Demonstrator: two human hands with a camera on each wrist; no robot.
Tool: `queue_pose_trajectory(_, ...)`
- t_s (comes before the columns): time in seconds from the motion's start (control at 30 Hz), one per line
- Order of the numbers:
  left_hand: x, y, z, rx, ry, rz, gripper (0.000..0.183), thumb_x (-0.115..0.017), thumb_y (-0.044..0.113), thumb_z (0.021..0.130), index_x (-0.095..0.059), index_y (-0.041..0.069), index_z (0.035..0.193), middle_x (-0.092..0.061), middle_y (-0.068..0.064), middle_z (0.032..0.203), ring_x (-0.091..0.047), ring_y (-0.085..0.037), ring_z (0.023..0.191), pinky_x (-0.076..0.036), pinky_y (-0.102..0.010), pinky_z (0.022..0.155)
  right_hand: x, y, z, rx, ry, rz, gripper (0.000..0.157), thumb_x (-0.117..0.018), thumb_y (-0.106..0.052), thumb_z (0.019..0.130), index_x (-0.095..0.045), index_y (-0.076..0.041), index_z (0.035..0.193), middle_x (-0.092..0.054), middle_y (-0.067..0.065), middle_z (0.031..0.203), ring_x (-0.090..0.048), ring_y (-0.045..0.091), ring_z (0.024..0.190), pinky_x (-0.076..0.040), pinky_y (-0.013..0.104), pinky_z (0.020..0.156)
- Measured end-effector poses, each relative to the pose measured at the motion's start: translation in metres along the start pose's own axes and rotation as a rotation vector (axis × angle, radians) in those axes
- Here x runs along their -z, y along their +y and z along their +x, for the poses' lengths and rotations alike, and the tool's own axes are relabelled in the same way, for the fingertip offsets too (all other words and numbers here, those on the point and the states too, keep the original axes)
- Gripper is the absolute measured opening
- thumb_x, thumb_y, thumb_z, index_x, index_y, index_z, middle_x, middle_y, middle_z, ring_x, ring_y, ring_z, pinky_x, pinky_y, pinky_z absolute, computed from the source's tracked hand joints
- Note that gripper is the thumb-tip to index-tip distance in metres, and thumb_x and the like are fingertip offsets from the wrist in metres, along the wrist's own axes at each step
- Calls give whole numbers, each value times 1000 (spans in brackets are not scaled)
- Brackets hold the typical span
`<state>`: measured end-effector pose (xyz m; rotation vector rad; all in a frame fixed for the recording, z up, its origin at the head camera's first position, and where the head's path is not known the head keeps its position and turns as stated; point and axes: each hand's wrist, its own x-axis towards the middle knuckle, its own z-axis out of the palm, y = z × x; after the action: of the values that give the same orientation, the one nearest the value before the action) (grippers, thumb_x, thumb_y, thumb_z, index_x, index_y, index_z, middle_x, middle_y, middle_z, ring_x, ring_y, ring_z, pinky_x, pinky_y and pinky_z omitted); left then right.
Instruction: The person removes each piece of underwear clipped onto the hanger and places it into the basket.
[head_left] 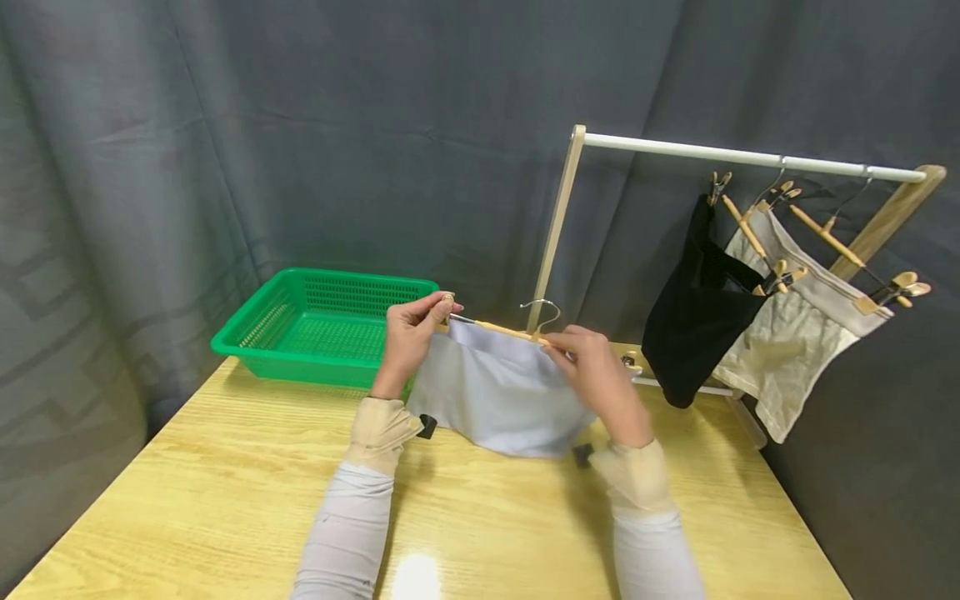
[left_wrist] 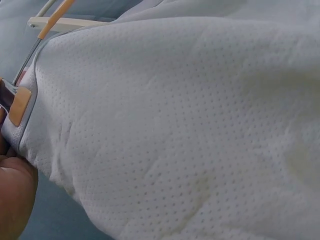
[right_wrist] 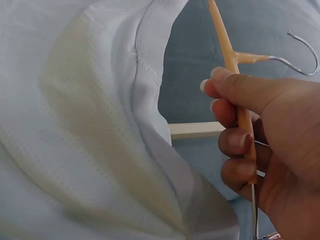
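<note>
A light grey garment of perforated cloth (head_left: 498, 400) hangs from a wooden clip hanger (head_left: 504, 331) above the table. My left hand (head_left: 408, 337) pinches the hanger's left end at its clip (left_wrist: 20, 106), which bites the waistband's corner. Just right of the metal hook (right_wrist: 302, 52), my right hand (head_left: 600, 375) holds the wooden bar, fingers curled round it in the right wrist view. There the near part of the waistband (right_wrist: 150, 75) sags apart from the bar. The right-hand clip is hidden behind the hand in the head view.
A green plastic basket (head_left: 337, 372) stands at the table's back left. On the right is a rack with a white rail (head_left: 675, 148). Black shorts or a skirt (head_left: 693, 317) and pale shorts (head_left: 795, 308) hang there on clip hangers. Grey curtains (head_left: 375, 125) surround the table (head_left: 225, 500).
</note>
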<state>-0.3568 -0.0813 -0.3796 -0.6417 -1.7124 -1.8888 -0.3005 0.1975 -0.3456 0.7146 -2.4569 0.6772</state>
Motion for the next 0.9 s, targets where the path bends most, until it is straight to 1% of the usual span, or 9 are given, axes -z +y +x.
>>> queue_pose_trajectory(0.13, -2, 4, -2, -1, -17, -15, 25, -66, 8, 99, -73, -7, 118, -79, 3, 93, -73, -11, 94, -57, -22, 84, 3, 3, -1, 14, 24, -13, 15, -77, -9, 91, -80, -7, 106, -66, 3, 83, -53, 16, 68, -46, 30, 60)
queue_pose_trajectory(0.27, -3, 4, -4, 3, -11, -33, 24, -65, 5, 99, -72, -10, 117, -79, 1, 92, -73, -8, 92, -57, -23, 86, 0, 7, -2, 14, 19, -25, 17, -77, -10, 91, -80, -8, 107, -66, 2, 83, -53, 16, 68, -45, 29, 59)
queue_pose_trajectory(0.3, -2, -1, -3, -12, -9, -38, 24, -65, 5, 99, -72, -10, 116, -79, 5, 91, -73, -9, 91, -57, -23, 84, 0, 8, -1, 17, 21, -27, 17, -77, -9, 91, -80, -8, 107, -66, 2, 83, -53, 16, 67, -45, 29, 58)
queue_pose_trajectory(0.4, -3, -2, -1, -33, 4, -53, 22, -65, 4, 99, -73, -11, 113, -79, 1, 90, -73, -10, 84, -57, -21, 77, -1, 9, -1, 29, 35, -29, 17, -77, -8, 91, -80, -8, 108, -66, 2, 82, -52, 16, 66, -44, 28, 57)
queue_pose_trajectory(0.5, -4, -4, 0, -43, 0, -65, 21, -64, 2, 99, -73, -12, 111, -79, 1, 88, -72, -11, 78, -56, -23, 69, 0, 8, -1, 31, 36, -36, 17, -77, -9, 91, -80, -7, 108, -65, 2, 81, -50, 15, 65, -42, 28, 56)
queue_pose_trajectory(0.6, -3, -6, 0, -33, -21, -72, 20, -64, 0, 99, -72, -12, 112, -78, 2, 88, -71, -10, 76, -58, -29, 67, 1, 9, -1, 33, 25, -37, 18, -77, -10, 91, -80, -6, 108, -64, 1, 79, -48, 15, 63, -40, 26, 54)
queue_pose_trajectory(0.7, -1, -5, 1, -12, -54, -72, 22, -64, 1, 99, -72, -11, 115, -78, 4, 89, -72, -12, 78, -60, -33, 72, 1, 11, 0, 35, 19, -28, 18, -76, -8, 91, -80, -6, 109, -65, 2, 80, -48, 15, 64, -39, 26, 54)
queue_pose_trajectory(0.83, 0, -2, 0, 29, -74, -63, 24, -63, 3, 100, -72, -9, 119, -78, 4, 90, -73, -13, 80, -60, -31, 75, 2, 12, 0, 22, 3, -13, 18, -76, -8, 91, -80, -7, 109, -67, 2, 83, -51, 15, 66, -42, 27, 56)
queue_pose_trajectory(0.9, 1, -1, -1, 36, -72, -60, 24, -63, 3, 100, -71, -9, 119, -78, 0, 91, -72, -15, 79, -60, -29, 73, 1, 11, -1, 13, -12, -5, 18, -76, -9, 92, -80, -7, 109, -66, 2, 84, -52, 15, 67, -44, 27, 56)
